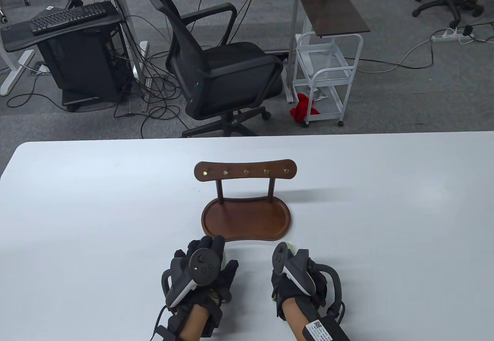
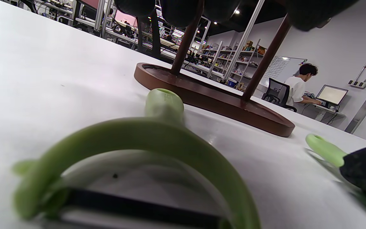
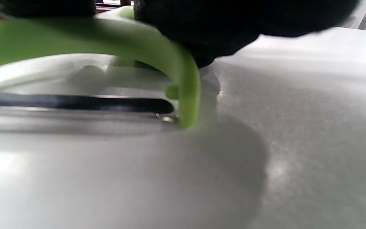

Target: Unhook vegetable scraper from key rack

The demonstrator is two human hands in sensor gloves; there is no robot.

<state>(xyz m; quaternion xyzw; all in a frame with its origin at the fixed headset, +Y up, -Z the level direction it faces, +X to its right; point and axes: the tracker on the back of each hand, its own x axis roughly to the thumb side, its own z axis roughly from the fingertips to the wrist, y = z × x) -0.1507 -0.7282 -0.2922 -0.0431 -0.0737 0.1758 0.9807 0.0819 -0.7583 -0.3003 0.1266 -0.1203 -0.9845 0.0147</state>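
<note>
Both your left hand [image 1: 200, 269] and right hand [image 1: 295, 273] rest low in frame, each over a green scraper [image 2: 132, 149] lying flat below the bare key rack [image 1: 246, 198], though I cannot tell whether either hand actually grips.

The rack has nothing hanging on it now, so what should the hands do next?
Probably let go and lift both hands away. The wooden key rack's brass hooks are bare, and a green plastic vegetable scraper lies on the white table under the left hand and another under the right hand.
</note>
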